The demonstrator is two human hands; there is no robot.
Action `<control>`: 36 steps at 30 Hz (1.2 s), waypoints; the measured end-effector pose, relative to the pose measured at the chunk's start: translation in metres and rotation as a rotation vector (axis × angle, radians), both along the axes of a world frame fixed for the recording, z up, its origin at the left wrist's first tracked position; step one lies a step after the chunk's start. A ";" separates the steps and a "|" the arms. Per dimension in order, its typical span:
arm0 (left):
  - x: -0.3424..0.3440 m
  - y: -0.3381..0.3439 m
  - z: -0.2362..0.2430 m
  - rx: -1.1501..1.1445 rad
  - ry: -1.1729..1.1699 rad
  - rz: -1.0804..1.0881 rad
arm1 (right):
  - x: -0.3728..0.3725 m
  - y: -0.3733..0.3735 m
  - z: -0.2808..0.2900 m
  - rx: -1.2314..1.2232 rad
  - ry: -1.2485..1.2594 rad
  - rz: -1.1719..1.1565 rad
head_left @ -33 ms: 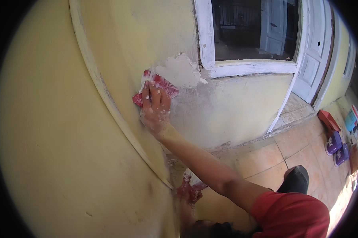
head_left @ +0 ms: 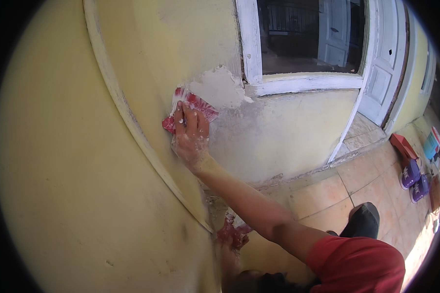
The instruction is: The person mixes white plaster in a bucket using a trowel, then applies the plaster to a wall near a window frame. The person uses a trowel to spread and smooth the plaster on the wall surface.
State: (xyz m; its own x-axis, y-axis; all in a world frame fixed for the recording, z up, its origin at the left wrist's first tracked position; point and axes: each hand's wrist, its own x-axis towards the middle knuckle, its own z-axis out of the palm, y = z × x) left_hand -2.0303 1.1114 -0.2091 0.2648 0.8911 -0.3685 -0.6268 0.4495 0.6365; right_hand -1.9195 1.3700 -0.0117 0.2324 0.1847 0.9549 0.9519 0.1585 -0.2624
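White-framed window (head_left: pixel 311 41), dark reflective glass.
White panelled door (head_left: pixel 380 83) right of window. Lower and farther right than window, on tiled floor (head_left: pixel 322 196): red box-like object (head_left: pixel 403 147), pair of purple shoes (head_left: pixel 410 175).

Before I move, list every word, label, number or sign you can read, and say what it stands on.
No text can be read clearly enough to quote.
Purple footwear: pale marks, too small to read.
Blue and white container: any print is too small and blurred to read.
Red spreader under the fingers of the right hand: white smears, no lettering visible.
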 end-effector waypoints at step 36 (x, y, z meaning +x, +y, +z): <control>0.023 0.072 0.061 0.271 0.034 0.098 | 0.091 -0.075 0.070 -0.087 -0.661 0.019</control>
State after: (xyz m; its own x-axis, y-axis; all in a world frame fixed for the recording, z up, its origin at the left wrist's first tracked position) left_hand -2.0075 1.1829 -0.1486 0.1646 0.9790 -0.1203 -0.6351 0.1985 0.7465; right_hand -1.8287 1.2948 0.0584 -0.4006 0.2655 0.8769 0.9141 0.1816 0.3627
